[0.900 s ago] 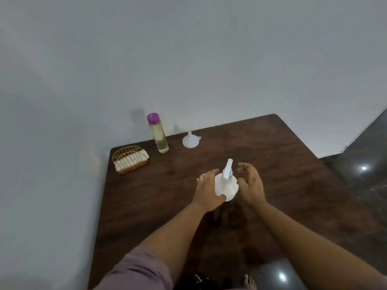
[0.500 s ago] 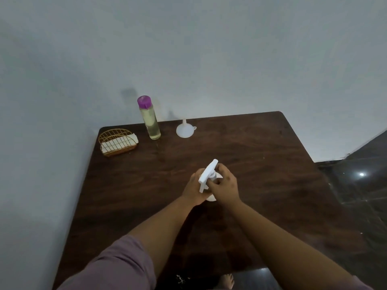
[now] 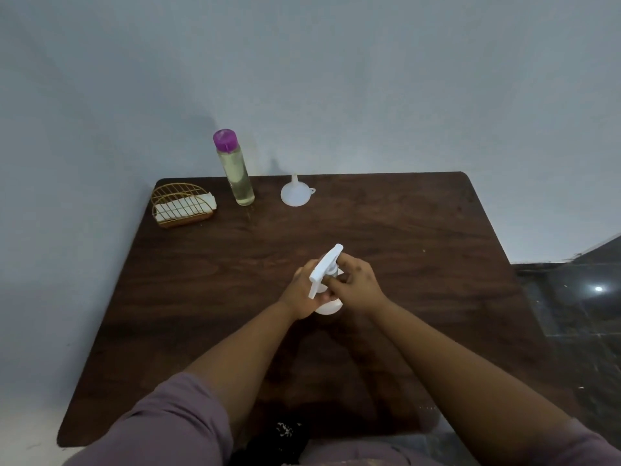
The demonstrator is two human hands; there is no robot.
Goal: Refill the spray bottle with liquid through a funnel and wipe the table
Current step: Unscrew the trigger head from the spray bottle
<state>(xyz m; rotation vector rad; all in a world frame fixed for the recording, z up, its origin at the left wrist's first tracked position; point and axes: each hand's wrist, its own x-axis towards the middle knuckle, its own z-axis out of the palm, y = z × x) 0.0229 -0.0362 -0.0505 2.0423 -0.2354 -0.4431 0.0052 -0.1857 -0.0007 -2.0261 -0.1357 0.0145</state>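
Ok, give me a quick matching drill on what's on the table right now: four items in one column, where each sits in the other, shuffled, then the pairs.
Items:
1. spray bottle
2. funnel
3. tall bottle
4. wire basket

Places:
A. far left corner of the table
B. between the hands, mid-table
C. upside down, right of the purple-capped one
D. upright between basket and funnel

Pairs: 1-B, 2-C, 3-D, 4-A. The left hand and right hand both grip the spray bottle.

Left hand [image 3: 302,290] and right hand [image 3: 356,284] both grip the spray bottle [image 3: 327,269] on the table [image 3: 403,237].
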